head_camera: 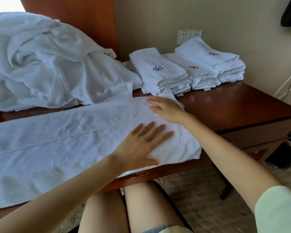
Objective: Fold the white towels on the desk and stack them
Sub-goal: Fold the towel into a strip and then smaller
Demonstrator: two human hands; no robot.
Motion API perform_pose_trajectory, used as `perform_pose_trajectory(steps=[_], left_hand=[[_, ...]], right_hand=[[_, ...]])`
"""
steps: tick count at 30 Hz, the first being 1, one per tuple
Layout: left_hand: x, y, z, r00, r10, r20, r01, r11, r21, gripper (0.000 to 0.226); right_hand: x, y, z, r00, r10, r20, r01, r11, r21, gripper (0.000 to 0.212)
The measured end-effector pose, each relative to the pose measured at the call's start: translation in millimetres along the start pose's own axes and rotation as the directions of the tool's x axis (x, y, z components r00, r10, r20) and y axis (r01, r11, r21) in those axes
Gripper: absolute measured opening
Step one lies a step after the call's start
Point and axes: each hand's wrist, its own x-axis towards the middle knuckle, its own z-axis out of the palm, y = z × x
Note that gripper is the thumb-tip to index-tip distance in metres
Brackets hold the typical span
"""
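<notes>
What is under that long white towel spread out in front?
The long towel lies on the brown desk, visible past its edges. The left hand and right hand rest flat on top. Anything beneath its middle is hidden.

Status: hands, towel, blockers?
Left hand and right hand both flat, pressing long white terry towel. Crumpled white towel pile behind it; folded white towel stacks beyond. Nothing blocking.

Bare desk [233, 105] right; towel stacks [188, 69] behind.
</notes>
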Motion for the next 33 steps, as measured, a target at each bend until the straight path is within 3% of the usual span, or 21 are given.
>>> perform_pose_trajectory(steps=[3,6,7,9,11,12,14,16,18,20,25,27,29,31,33], left_hand=[[-2.4,-6.2,-4.1,0.993,0.029,-0.114,-0.041,0.994,-0.099,0.071],[-3.9,-14.1,-13.9,0.994,-0.002,-0.112,-0.043,0.919,-0.393,0.048],[-1.7,-19.6,-19.1,0.997,-0.06,-0.056,0.022,0.851,-0.524,0.041],[7.4,-33.8,-33.8,0.971,-0.22,0.094,0.207,0.572,-0.794,0.041],[15.0,-52.3,-41.9,0.904,-0.373,0.21,0.327,0.283,-0.902,0.052],[17.7,-60.9,-41.9,0.863,-0.436,0.256,0.358,0.169,-0.918,0.043],[22.4,-72.7,-36.9,0.804,-0.506,0.311,0.376,0.028,-0.926,0.025],[27.8,-77.2,-28.9,0.775,-0.538,0.331,0.392,-0.002,-0.92,0.016],[34.0,-76.8,-24.8,0.767,-0.562,0.309,0.389,0.024,-0.921,0.014],[38.1,-75.9,-24.2,0.77,-0.595,0.232,0.359,0.103,-0.927,0.018],[24.3,-58.9,-33.2,0.755,-0.643,-0.132,0.424,0.631,-0.65,0.037],[10.6,-42.5,-37.9,0.766,-0.549,-0.334,0.347,0.791,-0.504,0.046],[-2.2,-27.5,-39.7,0.81,-0.438,-0.39,0.305,0.882,-0.359,0.059],[-10.2,-20.4,-36.2,0.84,-0.408,-0.358,0.309,0.902,-0.302,0.057],[-16.4,-19.5,-35.2,0.835,-0.44,-0.331,0.329,0.881,-0.34,0.044]], right_hand=[[-6.6,-4.3,-3.3,0.997,0.001,-0.078,0.012,0.986,0.168,0.042],[-17.2,-8.6,-12.1,0.992,-0.03,-0.12,0.063,0.957,0.282,0.035],[-21.9,-9.8,-17.2,0.991,-0.04,-0.13,0.079,0.945,0.318,0.031],[-34.6,-12.9,-28.4,0.988,-0.052,-0.148,0.11,0.901,0.42,0.024],[-52.6,-17.1,-36.2,0.985,-0.071,-0.157,0.143,0.844,0.517,0.023],[-62.7,-18.6,-37.6,0.987,-0.079,-0.142,0.146,0.814,0.562,0.028],[-80.9,-19.7,-34.4,0.991,-0.11,-0.075,0.133,0.8,0.585,0.059],[-91.1,-18.9,-24.0,0.991,-0.135,-0.017,0.128,0.878,0.462,0.09],[-89.2,-18.5,-14.3,0.985,-0.155,-0.072,0.169,0.941,0.293,0.09],[-81.6,-19.1,-10.8,0.97,-0.185,-0.155,0.216,0.953,0.213,0.071],[-65.4,-19.7,-3.9,0.894,-0.326,-0.307,0.293,0.944,-0.15,0.021],[-63.2,-19.2,-0.8,0.909,-0.268,-0.318,0.262,0.963,-0.063,0.031],[-62.0,-17.9,-2.6,0.932,-0.087,-0.352,0.187,0.946,0.263,0.043],[-61.2,-14.7,-9.7,0.904,0.108,-0.414,0.146,0.832,0.535,0.032],[-60.9,-5.8,-15.7,0.896,0.241,-0.372,0.054,0.773,0.632,0.014]])
